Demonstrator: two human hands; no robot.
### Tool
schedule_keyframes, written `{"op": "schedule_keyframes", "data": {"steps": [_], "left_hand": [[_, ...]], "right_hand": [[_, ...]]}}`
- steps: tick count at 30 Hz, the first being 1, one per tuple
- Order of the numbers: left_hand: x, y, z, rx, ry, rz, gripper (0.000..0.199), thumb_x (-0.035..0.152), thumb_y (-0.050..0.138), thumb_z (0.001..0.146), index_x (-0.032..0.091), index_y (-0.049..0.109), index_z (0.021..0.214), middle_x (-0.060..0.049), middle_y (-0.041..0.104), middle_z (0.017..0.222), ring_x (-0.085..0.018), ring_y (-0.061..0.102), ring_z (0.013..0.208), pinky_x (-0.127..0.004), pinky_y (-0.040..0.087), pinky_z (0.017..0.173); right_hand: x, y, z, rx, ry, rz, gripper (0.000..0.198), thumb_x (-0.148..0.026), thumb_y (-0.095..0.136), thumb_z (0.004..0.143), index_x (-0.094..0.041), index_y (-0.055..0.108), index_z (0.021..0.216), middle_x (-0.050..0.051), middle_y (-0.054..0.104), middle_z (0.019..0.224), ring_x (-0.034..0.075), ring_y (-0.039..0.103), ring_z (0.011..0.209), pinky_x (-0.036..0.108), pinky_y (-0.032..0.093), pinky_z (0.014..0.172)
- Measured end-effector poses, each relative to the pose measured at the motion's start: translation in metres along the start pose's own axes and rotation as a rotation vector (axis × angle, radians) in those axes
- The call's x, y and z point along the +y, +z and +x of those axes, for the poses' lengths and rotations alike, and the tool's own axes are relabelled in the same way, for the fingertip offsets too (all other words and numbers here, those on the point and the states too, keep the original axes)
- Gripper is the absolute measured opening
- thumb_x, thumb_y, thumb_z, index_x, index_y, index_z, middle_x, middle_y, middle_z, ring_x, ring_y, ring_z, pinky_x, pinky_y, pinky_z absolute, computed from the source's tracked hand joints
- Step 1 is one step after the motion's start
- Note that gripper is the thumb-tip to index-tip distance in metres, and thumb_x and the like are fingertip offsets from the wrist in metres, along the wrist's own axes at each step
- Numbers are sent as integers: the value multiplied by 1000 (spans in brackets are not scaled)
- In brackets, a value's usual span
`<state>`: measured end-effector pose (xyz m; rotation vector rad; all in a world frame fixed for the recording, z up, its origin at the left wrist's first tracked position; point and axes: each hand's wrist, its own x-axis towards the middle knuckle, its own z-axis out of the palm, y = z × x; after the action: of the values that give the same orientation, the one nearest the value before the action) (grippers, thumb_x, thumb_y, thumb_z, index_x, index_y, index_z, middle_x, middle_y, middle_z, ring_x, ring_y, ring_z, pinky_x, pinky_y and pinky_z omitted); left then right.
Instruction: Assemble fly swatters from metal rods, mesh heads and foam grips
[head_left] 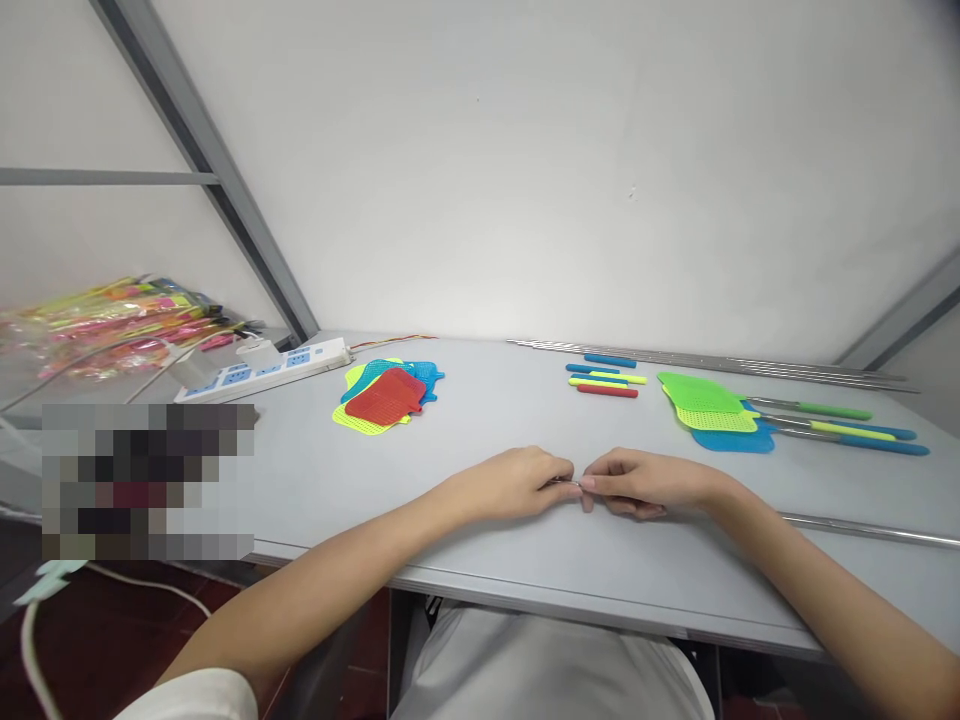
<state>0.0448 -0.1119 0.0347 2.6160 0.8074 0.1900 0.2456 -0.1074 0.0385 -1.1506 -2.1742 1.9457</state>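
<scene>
Just above the table's front edge, my left hand and my right hand meet almost fingertip to fingertip. Both are closed in a pinch on a thin metal rod, of which only a short shiny bit shows between the fingers. Past my right forearm lies a long metal rod; whether it joins the piece in my fingers I cannot tell. Beyond my left hand is a pile of loose fly swatter heads, a red one on top. Several coloured handle grips lie beyond my right hand.
Stacked fly swatters with a green head on top lie at the right. Long metal rods run along the wall. A white power strip with cables sits at the left, near bagged colourful goods. A pixelated patch hides the left corner.
</scene>
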Motion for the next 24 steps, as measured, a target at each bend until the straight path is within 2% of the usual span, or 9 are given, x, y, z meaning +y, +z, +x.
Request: {"op": "schedule_keyframes", "data": {"steps": [10,16,20,24], "left_hand": [[0,-3,0,-11,-27,24,36,39,24,83,16,50,74,-1,52,63,-10,44,54,-20,30,50],[-3,-11,-1,22,-84,74,38,39,21,83,16,50,71,-2,52,62,-10,44,55,-21,29,50],[-5,-13,-1,24,-121,90,41,41,20,83,17,50,71,-2,52,61,-10,44,53,-21,28,48],[-9,-13,-2,62,-172,140,42,42,18,83,17,49,69,-2,52,61,-11,44,54,-22,28,48]], "right_hand": [[-2,-2,-4,17,12,-52,40,-50,38,75,-14,53,82,-4,38,52,3,30,37,18,24,36],[1,-13,-12,104,97,-140,43,-52,36,75,-14,55,79,-5,35,48,5,29,39,17,25,36],[0,-15,-12,161,87,-194,44,-53,38,73,-13,56,74,-4,34,49,5,29,41,17,24,36],[2,-10,-7,179,66,-143,44,-54,38,72,-14,54,72,-4,32,52,4,26,41,17,21,35]]}}
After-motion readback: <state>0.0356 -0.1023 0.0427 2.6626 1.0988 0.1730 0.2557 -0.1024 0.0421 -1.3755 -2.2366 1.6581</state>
